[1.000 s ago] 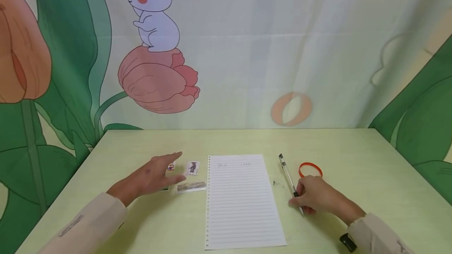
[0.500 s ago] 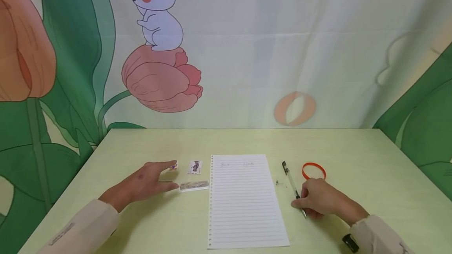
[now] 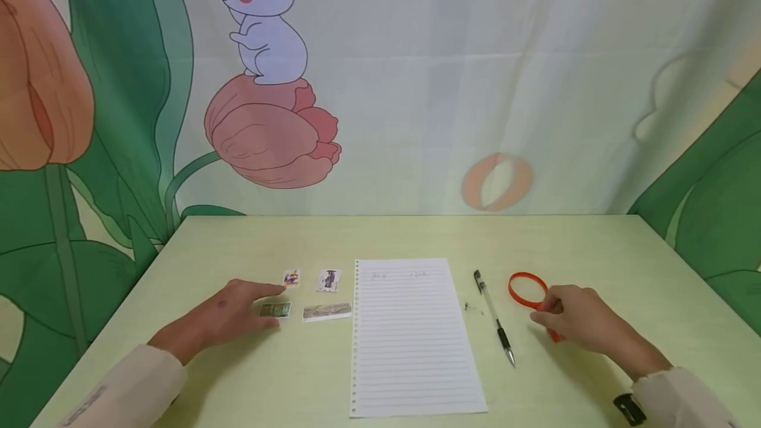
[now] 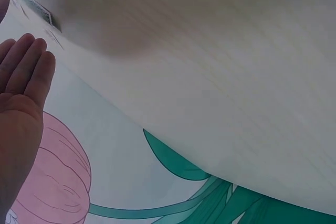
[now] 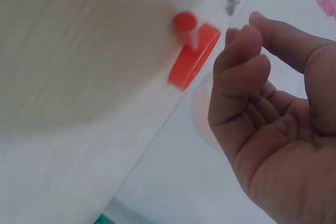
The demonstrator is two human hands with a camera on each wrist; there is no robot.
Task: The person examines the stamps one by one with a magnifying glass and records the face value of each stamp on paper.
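Observation:
In the head view, my left hand lies open on the left, fingers stretched toward small stamps. A green stamp lies between its thumb and index finger; a colourful stamp is just beyond the index fingertip. Whether a fingertip touches either is unclear. My right hand hovers over the handle of a red-rimmed magnifying glass, which lies on the table. In the right wrist view, its fingers are loosely bent and a gap shows between them and the red handle end.
A lined sheet with faint handwriting lies in the middle. Right of it is a black-and-clear pen. Left of it lie a stamp with a dark figure and a long stamp. A printed curtain hangs behind.
My right hand has let go of the pen and moved right to the magnifying glass. The left hand has drawn back leftward, uncovering the green stamp.

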